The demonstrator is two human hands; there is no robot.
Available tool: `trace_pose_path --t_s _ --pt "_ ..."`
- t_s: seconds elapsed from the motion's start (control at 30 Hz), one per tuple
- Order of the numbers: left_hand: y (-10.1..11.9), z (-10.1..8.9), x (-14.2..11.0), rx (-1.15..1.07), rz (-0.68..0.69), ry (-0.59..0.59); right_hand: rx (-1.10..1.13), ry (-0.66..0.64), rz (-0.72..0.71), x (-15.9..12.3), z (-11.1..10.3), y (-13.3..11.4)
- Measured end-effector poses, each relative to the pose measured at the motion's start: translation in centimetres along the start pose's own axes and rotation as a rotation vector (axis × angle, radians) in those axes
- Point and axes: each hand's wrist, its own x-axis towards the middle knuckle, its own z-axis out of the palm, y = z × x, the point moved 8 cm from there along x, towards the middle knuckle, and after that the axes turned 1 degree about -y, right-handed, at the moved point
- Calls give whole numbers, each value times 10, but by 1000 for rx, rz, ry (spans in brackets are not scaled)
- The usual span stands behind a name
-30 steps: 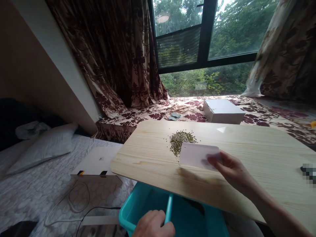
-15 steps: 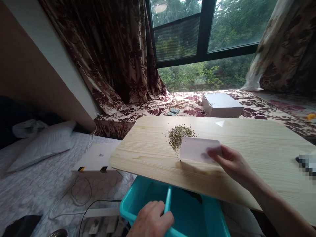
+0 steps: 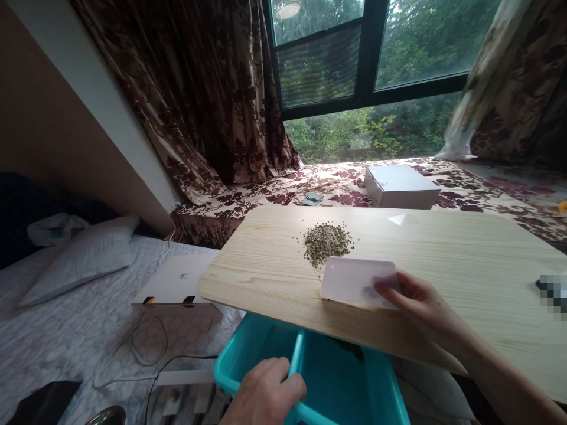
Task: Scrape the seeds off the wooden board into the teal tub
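Note:
A thin white plastic scraper (image 3: 358,281) is held at its right end by my right hand (image 3: 410,296), thumb on the near face. Its lower edge is at the wooden tabletop (image 3: 252,268), close to the near edge. Just beyond it lies a pile of small green beans (image 3: 325,241), with several strays around it. Under the table's near edge sits a teal bin (image 3: 228,363) split by a divider (image 3: 296,348). My left hand (image 3: 270,389) is closed around the near part of that divider. Part of the bin is hidden beneath the table.
A white box (image 3: 403,188) and a small folded cloth (image 3: 312,199) rest on the floral window ledge behind the table. To the left, a flat white box (image 3: 177,280), cables (image 3: 146,348) and a pillow (image 3: 84,257) lie on the bed. A blurred-out object (image 3: 553,292) is at the table's right.
My right hand has drawn the scraper a little nearer to me, widening its distance from the bean pile. My left hand keeps its grip on the divider. The view has tilted slightly.

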Motion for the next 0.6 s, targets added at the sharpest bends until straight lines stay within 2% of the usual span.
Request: trace_pose_path --t_s 0.13,0.27,0.47,0.6 --pt "-5 -1 -2 -47 -44 5 46 -77 50 -10 4 -5" --pt "-3 0 0 -52 -16 4 86 -160 93 -17 4 -10" --pt "13 7 6 99 119 -9 14 166 -42 1 -15 -23" --pt "16 10 8 141 148 -16 -111 180 -105 13 -5 -27"
